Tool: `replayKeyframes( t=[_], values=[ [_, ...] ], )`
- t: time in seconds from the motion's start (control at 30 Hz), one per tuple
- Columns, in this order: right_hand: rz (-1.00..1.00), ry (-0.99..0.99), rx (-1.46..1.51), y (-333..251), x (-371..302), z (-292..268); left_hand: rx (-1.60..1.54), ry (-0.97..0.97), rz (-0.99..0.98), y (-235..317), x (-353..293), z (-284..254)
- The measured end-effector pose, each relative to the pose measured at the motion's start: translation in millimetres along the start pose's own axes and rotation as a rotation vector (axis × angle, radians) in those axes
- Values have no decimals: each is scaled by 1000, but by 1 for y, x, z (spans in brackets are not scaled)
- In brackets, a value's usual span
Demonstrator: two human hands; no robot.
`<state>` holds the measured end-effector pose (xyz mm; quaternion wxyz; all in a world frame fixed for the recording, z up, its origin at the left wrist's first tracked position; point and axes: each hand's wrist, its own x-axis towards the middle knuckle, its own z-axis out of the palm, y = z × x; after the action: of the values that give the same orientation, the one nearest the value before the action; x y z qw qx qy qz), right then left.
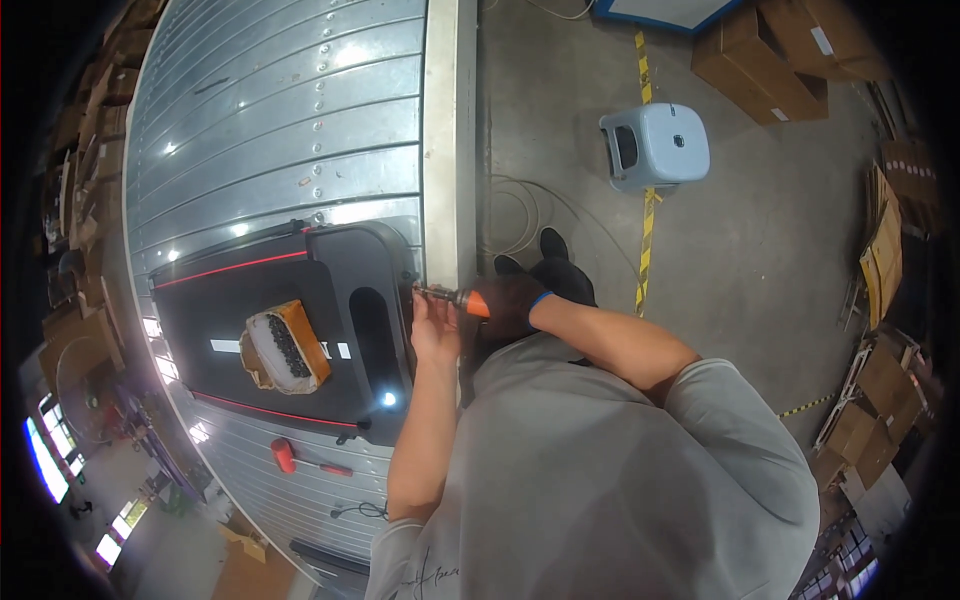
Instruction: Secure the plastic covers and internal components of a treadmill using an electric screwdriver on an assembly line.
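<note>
My right hand, in a dark glove with a blue cuff, is wrapped around an orange-and-black power screwdriver. The tool lies level, its metal front end pointing left toward the edge of a large black panel. Just below that front end is my bare left hand, palm turned up, its fingertips pinched near the bit. Whatever sits between those fingertips is too small to make out. The panel has red side strips and a dark oval recess. On top of it rests an open cardboard box of small dark pieces, probably screws.
A roller conveyor with a pale side rail carries the panel. A red mallet lies on the rollers nearer me. Rightward on the floor stand a light blue stool and cardboard boxes; a thin cable loops near my feet.
</note>
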<state>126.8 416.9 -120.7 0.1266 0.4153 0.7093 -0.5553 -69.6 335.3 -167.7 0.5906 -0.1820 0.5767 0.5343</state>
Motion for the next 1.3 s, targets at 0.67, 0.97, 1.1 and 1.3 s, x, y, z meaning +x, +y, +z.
replayKeyframes(
  t=[0.67, 0.97, 1.1, 1.3],
  values=[
    [-55, -107, -100, -17, 10, -39, 2037, 159, 1227, 76, -52, 4],
    [-31, -123, -177, -26, 31, -40, 2101, 156, 1195, 83, -42, 0],
    [-74, -133, -277, -26, 29, -60, 1928, -21, 1138, 108, -57, 0],
    [109, 3, -245, -8, 11, -96, 1203, 606, 1206, 215, -48, -80]
  ],
)
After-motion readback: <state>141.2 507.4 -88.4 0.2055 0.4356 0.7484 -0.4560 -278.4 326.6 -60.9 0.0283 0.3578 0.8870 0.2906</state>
